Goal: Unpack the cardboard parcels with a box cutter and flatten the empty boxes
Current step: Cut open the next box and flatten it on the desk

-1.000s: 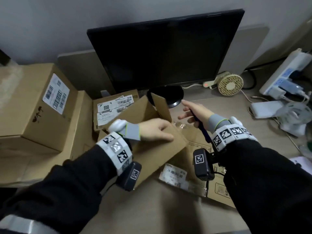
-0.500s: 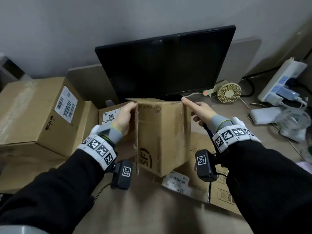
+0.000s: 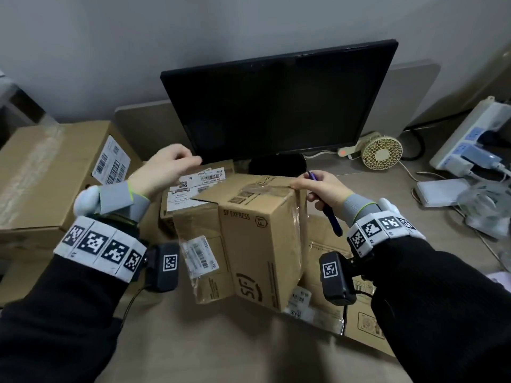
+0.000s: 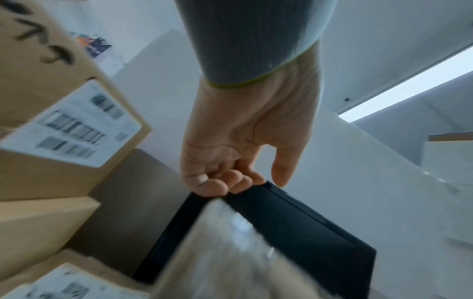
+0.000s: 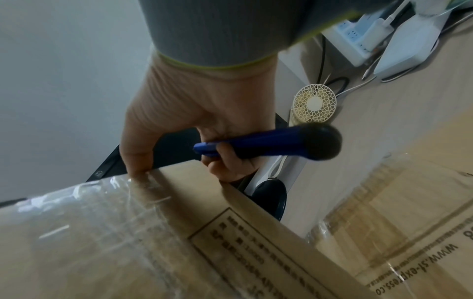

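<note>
A brown SF Express box (image 3: 260,244) stands on the desk in front of me, its taped face up and one flap edge at the left loose. My right hand (image 3: 318,186) rests its thumb on the box's top right edge while its fingers curl round a blue box cutter (image 3: 330,217). The right wrist view shows the cutter (image 5: 268,143) gripped in the fingers above the box (image 5: 102,232). My left hand (image 3: 168,167) hovers up and left of the box, fingers curled, holding nothing. Its fingertips (image 4: 230,180) sit just above the blurred box edge (image 4: 230,252).
Flattened cardboard (image 3: 365,324) lies under the box at the right. A large sealed box (image 3: 41,175) and a smaller labelled box (image 3: 193,189) stand at the left. Behind are a black monitor (image 3: 276,106), a small fan (image 3: 383,153) and a power strip (image 3: 470,139).
Half a second ago both hands held the box's top edges. The left hand has let go and lifted away to the left, and the box now shows its taped face upward.
</note>
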The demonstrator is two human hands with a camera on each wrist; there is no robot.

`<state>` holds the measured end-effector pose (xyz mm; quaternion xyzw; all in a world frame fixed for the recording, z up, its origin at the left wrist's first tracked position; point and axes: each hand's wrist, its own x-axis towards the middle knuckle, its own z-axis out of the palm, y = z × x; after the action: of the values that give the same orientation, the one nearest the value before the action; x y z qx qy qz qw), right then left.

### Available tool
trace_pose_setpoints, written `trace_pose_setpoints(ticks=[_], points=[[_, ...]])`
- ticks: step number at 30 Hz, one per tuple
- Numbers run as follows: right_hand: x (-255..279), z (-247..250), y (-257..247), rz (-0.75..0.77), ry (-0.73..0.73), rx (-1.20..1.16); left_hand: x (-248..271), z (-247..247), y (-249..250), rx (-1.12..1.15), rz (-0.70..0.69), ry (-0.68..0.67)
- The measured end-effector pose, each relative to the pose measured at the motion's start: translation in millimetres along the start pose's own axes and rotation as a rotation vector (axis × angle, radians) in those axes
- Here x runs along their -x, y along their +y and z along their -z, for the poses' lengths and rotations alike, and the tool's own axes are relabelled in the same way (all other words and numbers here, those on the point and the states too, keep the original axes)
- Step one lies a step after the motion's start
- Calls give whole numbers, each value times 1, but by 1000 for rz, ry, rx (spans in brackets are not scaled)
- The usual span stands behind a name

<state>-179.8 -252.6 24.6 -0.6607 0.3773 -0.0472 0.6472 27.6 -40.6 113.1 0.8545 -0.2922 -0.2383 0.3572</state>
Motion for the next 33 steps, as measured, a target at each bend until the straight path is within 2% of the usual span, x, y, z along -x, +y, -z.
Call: trace_pose_setpoints(ticks=[2, 3, 6, 8, 11, 15, 18, 20, 23, 26, 29, 33], points=[[1, -4, -4, 46, -16, 9, -2, -10, 16, -172, -167, -32], [2, -6, -6, 65, -17, 18, -2, -21, 26, -224, -220, -101], [4, -7, -10, 77, 5, 53, -6, -71, 47, -562, -362, -443], [5, -4, -11, 63, -4, 97, -6, -101, 58, -712, -377, -594], [9, 2, -10, 22, -8, 141, -11, -131, 62, -663, -343, -705], [12, 16, -7, -109, 75, 53, -18, -140, 60, -627, -242, -722], [21, 34, -5, -187, 124, -32, -22, -143, 63, -636, -217, -654], [29, 40, -8, -190, 94, -18, -26, -147, 66, -644, -222, -597], [35, 38, -13, -206, 47, 47, -27, -156, 72, -661, -236, -582], [39, 40, -17, -209, 111, 107, -24, -162, 76, -646, -274, -574], [43, 43, -15, -198, 78, 166, -20, -165, 69, -597, -296, -540], [47, 42, -17, -135, 37, 208, -18, -161, 62, -545, -216, -550]])
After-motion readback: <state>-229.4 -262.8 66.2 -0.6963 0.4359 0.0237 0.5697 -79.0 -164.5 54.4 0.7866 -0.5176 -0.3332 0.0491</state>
